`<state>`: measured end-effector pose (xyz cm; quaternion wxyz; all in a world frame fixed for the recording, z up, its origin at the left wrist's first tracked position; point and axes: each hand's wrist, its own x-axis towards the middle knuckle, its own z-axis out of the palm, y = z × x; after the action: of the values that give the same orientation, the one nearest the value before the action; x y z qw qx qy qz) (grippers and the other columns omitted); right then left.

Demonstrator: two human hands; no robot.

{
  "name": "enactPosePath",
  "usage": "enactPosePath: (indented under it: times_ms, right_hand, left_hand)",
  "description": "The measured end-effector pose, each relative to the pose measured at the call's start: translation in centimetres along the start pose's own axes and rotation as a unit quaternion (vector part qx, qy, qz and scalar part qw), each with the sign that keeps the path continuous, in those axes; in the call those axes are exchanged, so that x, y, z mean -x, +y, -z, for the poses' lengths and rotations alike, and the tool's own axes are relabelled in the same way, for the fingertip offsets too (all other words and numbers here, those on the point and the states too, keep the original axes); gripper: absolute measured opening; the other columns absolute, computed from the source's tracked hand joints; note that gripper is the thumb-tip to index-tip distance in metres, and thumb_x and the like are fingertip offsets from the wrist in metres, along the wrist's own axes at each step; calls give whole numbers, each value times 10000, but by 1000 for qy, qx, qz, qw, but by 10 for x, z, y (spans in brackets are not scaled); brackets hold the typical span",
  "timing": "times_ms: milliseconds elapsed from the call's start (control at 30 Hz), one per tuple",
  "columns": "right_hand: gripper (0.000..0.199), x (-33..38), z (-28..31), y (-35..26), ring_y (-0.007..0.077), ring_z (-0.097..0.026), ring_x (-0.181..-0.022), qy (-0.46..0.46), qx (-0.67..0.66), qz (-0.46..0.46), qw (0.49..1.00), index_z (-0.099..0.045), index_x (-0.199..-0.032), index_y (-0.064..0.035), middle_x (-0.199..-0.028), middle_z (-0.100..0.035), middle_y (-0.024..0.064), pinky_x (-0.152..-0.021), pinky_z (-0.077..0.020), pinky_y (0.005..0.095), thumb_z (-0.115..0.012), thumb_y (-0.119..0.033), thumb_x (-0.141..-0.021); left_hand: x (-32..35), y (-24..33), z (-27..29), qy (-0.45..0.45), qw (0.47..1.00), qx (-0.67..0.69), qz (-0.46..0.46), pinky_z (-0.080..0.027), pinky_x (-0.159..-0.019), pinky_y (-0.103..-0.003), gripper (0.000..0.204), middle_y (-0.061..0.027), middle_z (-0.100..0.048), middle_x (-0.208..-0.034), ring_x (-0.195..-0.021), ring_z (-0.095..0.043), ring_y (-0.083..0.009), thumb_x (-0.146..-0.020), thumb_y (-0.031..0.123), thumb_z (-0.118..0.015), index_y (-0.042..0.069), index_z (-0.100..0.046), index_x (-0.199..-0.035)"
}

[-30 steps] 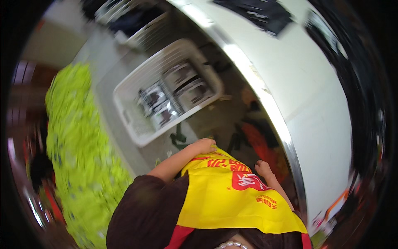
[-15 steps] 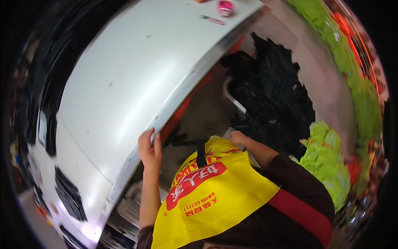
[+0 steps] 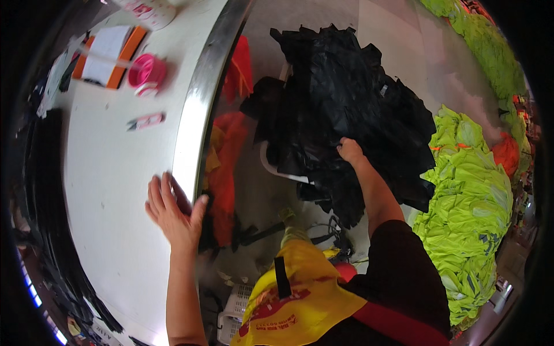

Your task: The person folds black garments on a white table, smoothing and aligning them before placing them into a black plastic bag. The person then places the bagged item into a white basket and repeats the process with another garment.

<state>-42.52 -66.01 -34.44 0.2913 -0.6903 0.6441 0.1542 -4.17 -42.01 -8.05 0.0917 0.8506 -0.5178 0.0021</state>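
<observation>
My left hand (image 3: 173, 216) rests on the white table (image 3: 115, 219) by its metal edge, fingers spread and thumb apart, holding nothing. To the right of the table lies a big heap of black cloth pieces (image 3: 340, 86), shiny and creased. My right hand (image 3: 350, 151) reaches onto the heap with its fingers curled closed on a fold of the black cloth; the fingertips are partly hidden. Part of a white curved frame (image 3: 274, 167) shows under the heap's near left side.
Thread snips (image 3: 146, 121), a pink container (image 3: 148, 72) and an orange clipboard (image 3: 107, 55) lie on the table. Black cloth (image 3: 52, 230) lines its left side. Orange cloth (image 3: 228, 173) hangs under its edge. Lime-green cloth (image 3: 464, 225) is heaped at right; a white basket (image 3: 234, 311) stands low.
The view has moved forward along the table, bringing the snips, container and black heap nearer. My right hand has gone from beside the apron onto the heap. My left hand has spread on the tabletop.
</observation>
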Motion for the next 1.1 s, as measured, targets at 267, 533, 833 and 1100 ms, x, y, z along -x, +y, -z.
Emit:
enactPosePath:
  times_ms: [267, 533, 833, 1100]
  right_hand:
    - [574, -173, 22, -26, 350, -405, -1220, 114, -12, -20, 993, -437, -1261, -34, -1297, -447, 175, -952, -420, 437, -685, -188, -768]
    - [647, -251, -8, -13, 367, -465, -1186, 146, 20, -130, 980, -298, -1352, -51, -1250, -517, 171, -980, -350, 513, -622, -165, -803]
    - [262, -226, -8, -4, 304, -524, -1116, 344, 157, -73, 923, -521, -1171, -70, -1191, -543, 139, -927, -419, 487, -467, -131, -922]
    - [484, -232, 27, -3, 349, -545, -1060, 134, -11, -50, 990, -486, -1171, -15, -1163, -543, 184, -824, -490, 451, -652, -302, -818]
  left_hand:
    - [-1, -3, -14, -10, 983, 176, 48, -214, -1099, -423, 782, -182, -216, -1441, -1345, -239, -318, -741, 279, -680, -10, -312, -1368]
    - [2, -1, -14, -49, 983, 134, 117, -188, -1107, -433, 923, -161, -158, -1463, -1360, -211, -298, -751, 504, -655, 26, -224, -1413]
    - [7, -3, -15, -25, 974, 181, 132, -156, -1107, -442, 924, -183, -139, -1466, -1377, -159, -313, -713, 450, -685, 5, -250, -1397]
    - [3, 2, -21, -18, 980, 139, 138, -169, -1111, -460, 918, -152, -164, -1467, -1371, -200, -290, -702, 507, -639, 90, -248, -1420]
